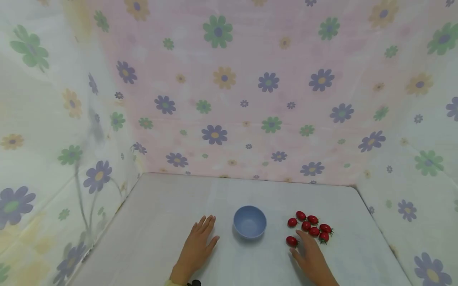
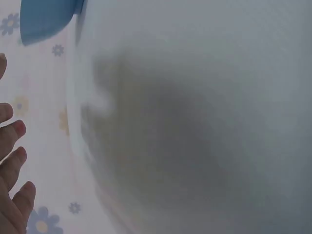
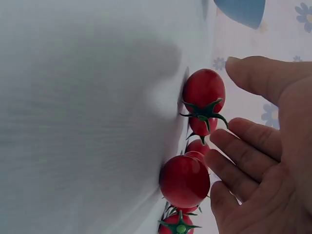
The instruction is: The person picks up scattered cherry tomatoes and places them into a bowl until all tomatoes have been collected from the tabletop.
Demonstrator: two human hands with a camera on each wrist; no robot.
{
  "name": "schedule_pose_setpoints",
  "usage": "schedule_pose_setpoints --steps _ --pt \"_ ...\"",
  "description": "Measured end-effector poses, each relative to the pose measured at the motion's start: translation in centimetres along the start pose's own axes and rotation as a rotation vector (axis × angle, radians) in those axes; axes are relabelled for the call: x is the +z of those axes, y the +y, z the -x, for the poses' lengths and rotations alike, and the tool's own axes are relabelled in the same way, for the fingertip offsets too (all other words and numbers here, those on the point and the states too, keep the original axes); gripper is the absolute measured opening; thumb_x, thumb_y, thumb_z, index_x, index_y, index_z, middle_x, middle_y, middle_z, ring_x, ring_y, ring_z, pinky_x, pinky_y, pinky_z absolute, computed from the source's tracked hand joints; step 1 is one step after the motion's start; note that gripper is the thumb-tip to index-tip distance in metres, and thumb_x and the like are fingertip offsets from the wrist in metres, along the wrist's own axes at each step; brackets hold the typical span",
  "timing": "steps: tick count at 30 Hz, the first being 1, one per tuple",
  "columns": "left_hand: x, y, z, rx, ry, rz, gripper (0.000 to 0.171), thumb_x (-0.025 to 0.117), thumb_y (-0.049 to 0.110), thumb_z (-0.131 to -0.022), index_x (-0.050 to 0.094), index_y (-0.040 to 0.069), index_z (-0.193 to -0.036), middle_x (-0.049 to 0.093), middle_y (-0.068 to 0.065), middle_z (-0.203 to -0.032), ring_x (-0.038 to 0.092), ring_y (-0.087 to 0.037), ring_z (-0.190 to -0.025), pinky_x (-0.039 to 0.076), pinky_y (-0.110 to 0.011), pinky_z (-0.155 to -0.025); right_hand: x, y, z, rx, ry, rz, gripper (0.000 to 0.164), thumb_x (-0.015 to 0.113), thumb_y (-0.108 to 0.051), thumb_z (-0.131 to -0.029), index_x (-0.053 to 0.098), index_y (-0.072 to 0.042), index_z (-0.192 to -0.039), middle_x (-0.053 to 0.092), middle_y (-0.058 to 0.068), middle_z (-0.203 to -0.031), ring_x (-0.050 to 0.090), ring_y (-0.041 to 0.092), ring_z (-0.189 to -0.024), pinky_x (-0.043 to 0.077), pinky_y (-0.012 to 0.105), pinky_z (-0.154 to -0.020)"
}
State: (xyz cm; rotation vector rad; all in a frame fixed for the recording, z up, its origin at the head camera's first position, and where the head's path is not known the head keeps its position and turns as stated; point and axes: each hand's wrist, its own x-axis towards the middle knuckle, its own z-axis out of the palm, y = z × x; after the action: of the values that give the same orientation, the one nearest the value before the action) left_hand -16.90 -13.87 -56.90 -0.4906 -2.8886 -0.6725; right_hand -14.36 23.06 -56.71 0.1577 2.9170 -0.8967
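Several red cherry tomatoes [image 1: 314, 231] with green stems lie in a loose group on the right of the table. One tomato [image 1: 291, 241] sits apart, nearer the front, close to the thumb and fingertips of my right hand [image 1: 310, 258]. That hand hovers with fingers extended and holds nothing; in the right wrist view the same hand [image 3: 273, 141] is beside the tomatoes [image 3: 185, 181], thumb apart from the fingers. A blue bowl [image 1: 250, 222] stands between my hands, no contents visible. My left hand [image 1: 196, 246], left of the bowl, has its fingers extended and grips nothing.
A white cloth covers the table [image 1: 161, 206]. Flower-patterned fabric walls [image 1: 243, 119] rise at the back and on both sides. A dark round object [image 1: 195, 283] shows at my left wrist by the lower edge.
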Motion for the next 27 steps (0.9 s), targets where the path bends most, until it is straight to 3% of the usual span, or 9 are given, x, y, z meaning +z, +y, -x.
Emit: schedule_pose_setpoints --steps 6,14,27 --pt "-0.3 1.9 -1.7 0.100 -0.039 -0.013 0.065 0.059 0.039 -0.103 0.039 0.007 -0.157 0.038 -0.011 -0.162 0.031 -0.034 -0.152 0.027 -0.058 -0.121 -0.5 -0.5 -0.9 -0.045 0.008 0.024 0.059 0.082 -0.015 -0.087 0.057 -0.002 -0.139 0.061 0.019 -0.136 0.053 0.043 -0.131 0.045 0.063 -0.106" --pt "-0.3 3.6 -3.8 0.209 -0.061 -0.080 0.071 0.061 0.043 -0.101 0.038 0.007 -0.157 0.038 -0.010 -0.163 0.033 -0.032 -0.151 0.031 -0.054 -0.121 -1.2 -0.3 -2.5 -0.066 -0.068 -0.001 0.054 0.085 -0.012 -0.082 0.064 -0.006 -0.131 0.067 0.012 -0.128 0.060 0.037 -0.125 0.051 0.058 -0.102" --pt "0.0 4.3 -5.0 0.242 -0.128 -0.127 0.076 0.059 0.050 -0.100 0.037 0.007 -0.158 0.036 -0.008 -0.164 0.032 -0.029 -0.152 0.030 -0.052 -0.122 -2.0 0.1 -3.1 -0.089 -0.121 -0.069 0.040 0.087 -0.005 -0.078 0.073 -0.006 -0.115 0.072 0.004 -0.112 0.066 0.020 -0.101 0.058 0.049 -0.093"
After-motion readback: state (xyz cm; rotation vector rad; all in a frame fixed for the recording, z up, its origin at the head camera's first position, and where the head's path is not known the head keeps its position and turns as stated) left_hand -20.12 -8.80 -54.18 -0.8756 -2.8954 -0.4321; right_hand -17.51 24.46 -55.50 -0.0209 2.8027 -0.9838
